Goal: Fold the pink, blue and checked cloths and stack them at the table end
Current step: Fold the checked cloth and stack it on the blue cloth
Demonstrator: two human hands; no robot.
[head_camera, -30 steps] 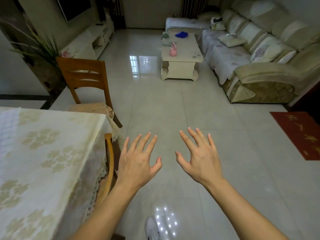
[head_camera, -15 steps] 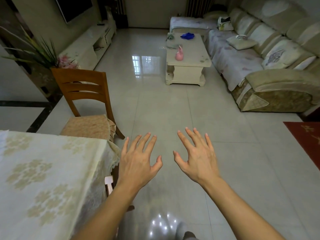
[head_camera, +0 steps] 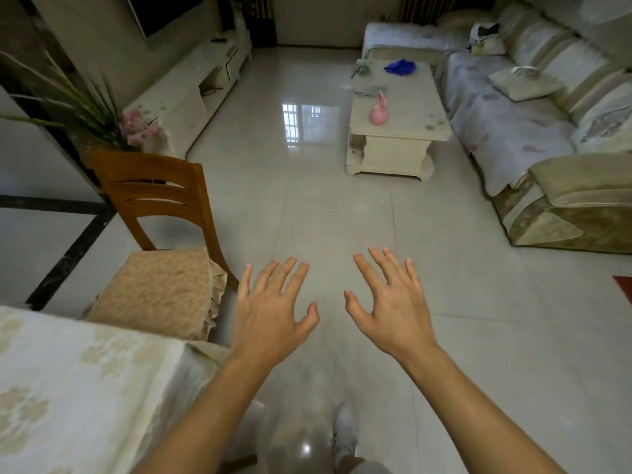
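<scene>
My left hand (head_camera: 270, 309) and my right hand (head_camera: 390, 302) are stretched out in front of me over the tiled floor, fingers spread, holding nothing. Far ahead stands a cream coffee table (head_camera: 410, 131). On its far end lies a crumpled blue cloth (head_camera: 400, 67). A pink cloth (head_camera: 379, 112), bunched upright, sits near its front edge, and a greyish cloth (head_camera: 369, 90) lies flat behind it. Its pattern is too small to tell.
A dining table (head_camera: 68, 388) with a pale floral cover fills the lower left. A wooden chair (head_camera: 154, 213) with a cushioned seat stands beside it. A long sofa (head_camera: 547, 131) runs along the right, a TV cabinet (head_camera: 191, 94) along the left. My shoe (head_camera: 343, 436) shows below.
The view has advanced across the floor: the dining table slid down and left, the chair and coffee table came nearer. Both hands kept their spread pose.
</scene>
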